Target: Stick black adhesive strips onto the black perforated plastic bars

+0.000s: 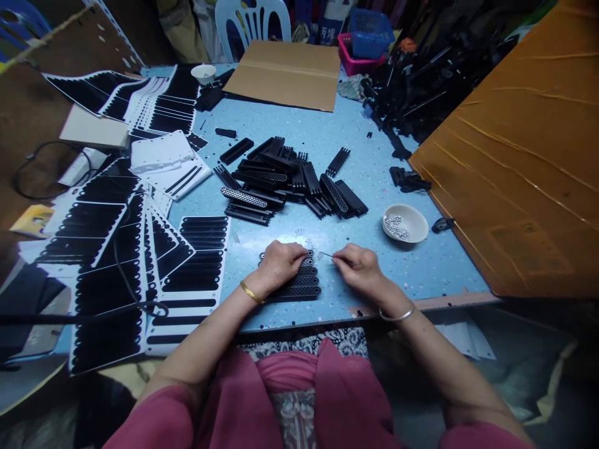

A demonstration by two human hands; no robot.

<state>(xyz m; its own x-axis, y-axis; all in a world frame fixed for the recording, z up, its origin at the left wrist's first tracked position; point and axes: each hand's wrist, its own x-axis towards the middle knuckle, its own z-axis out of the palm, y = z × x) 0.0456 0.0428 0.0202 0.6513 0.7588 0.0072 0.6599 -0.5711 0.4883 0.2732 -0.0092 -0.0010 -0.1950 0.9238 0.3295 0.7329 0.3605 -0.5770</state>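
Note:
Several long black perforated strips [299, 291] lie side by side near the table's front edge. My left hand [282, 262] rests over their upper left part, its thumb and fingers pinched at the end of the top strip; what lies between the fingertips is hidden. Just to the right, my right hand [359, 267] pinches a thin dark needle-like tool [326, 254], whose tip points left toward that strip end. A white bowl [405, 226] with small shiny metal pieces stands right of my right hand. Beyond both hands is a pile of black plastic parts [276, 171].
Sheets of black adhesive strips [110, 312] cover the left side, with a cable over them. A flat cardboard piece [283, 72] and a small white bowl [203, 73] lie at the back. An orange-brown board [519, 162] and a heap of black parts [430, 81] border the right.

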